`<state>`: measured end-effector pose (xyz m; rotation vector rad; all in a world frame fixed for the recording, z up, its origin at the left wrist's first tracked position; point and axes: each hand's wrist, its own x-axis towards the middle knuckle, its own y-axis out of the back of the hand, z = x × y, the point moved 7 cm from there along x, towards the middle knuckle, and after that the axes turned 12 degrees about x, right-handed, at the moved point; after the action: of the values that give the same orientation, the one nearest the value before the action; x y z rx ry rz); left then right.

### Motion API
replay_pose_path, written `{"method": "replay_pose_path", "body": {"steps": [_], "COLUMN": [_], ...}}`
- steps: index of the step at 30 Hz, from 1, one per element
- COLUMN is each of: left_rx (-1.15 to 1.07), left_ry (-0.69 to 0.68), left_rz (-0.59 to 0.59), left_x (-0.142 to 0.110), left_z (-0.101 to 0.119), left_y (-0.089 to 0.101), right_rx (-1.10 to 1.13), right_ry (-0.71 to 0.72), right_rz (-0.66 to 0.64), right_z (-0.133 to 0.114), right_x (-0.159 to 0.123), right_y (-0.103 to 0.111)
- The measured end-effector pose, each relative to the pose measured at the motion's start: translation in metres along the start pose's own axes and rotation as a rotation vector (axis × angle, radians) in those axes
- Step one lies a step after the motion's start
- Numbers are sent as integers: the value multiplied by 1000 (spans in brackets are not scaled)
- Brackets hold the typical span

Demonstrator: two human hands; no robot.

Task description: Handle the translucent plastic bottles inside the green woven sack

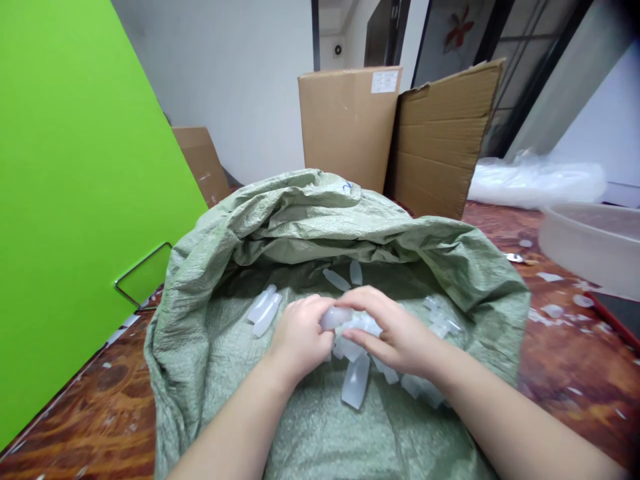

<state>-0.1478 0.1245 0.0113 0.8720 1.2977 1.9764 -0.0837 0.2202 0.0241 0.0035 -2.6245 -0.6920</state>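
Observation:
A large green woven sack (pixel 210 320) lies open in front of me with several small translucent plastic bottles (pixel 264 312) loose inside. Both my hands are inside the sack's mouth. My left hand (pixel 300 337) is closed around a clump of joined plastic bottles (pixel 356 380), and my right hand (pixel 395 333) grips the same clump from the other side, its fingers curled over the top piece. One bottle hangs down below my hands.
A bright green board (pixel 75 187) with a metal handle stands at the left. Two cardboard boxes (pixel 350 127) stand behind the sack. At the right are a translucent plastic tub (pixel 590 247), a clear plastic bag, and plastic scraps on the brown floor.

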Motion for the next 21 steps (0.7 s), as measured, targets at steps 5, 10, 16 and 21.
{"method": "replay_pose_path", "body": {"steps": [5, 10, 16, 21], "left_rx": [74, 397, 608, 789], "left_ry": [12, 87, 461, 554], "left_rz": [-29, -57, -2, 77], "left_x": [1, 3, -2, -7], "left_z": [-2, 1, -32, -52], "left_y": [-2, 0, 13, 15], "right_rx": [0, 195, -189, -509], "right_ry": [-163, -350, -392, -689], "right_rz": [85, 157, 296, 91], "right_z": [8, 30, 55, 90], "right_x": [0, 2, 3, -3], "right_y": [-5, -12, 33, 34]}}
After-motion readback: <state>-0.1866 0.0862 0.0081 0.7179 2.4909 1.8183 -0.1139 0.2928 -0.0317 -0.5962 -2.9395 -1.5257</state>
